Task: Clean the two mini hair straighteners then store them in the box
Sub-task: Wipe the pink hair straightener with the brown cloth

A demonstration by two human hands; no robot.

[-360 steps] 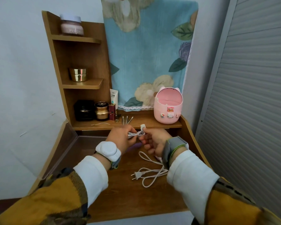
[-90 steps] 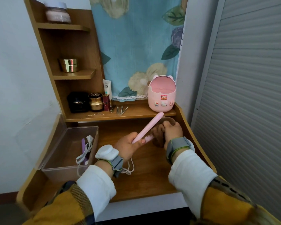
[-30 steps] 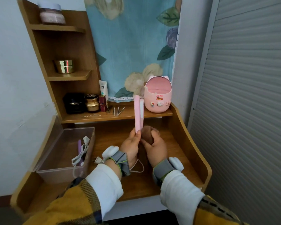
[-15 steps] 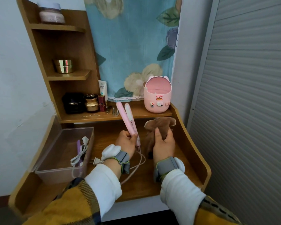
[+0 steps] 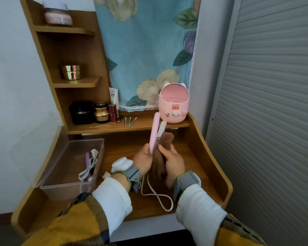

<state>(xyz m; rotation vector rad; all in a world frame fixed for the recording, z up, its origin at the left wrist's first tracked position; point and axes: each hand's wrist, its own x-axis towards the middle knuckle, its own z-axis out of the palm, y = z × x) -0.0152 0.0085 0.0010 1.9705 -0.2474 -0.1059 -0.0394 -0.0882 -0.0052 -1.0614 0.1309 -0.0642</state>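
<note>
Gripping pink straightener (image 5: 154, 132) in left hand (image 5: 142, 159), tips toward one o'clock; clutching brown cloth (image 5: 157, 167) against it with right hand (image 5: 174, 163).

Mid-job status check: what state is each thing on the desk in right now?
pink straightener: upright, arms apart, gripped by left hand
brown cloth: bunched, held by right hand against the straightener
purple straightener: lying in the box, cord bundled
box: open
pink straightener's cord: loose on the desk, unplugged
</note>
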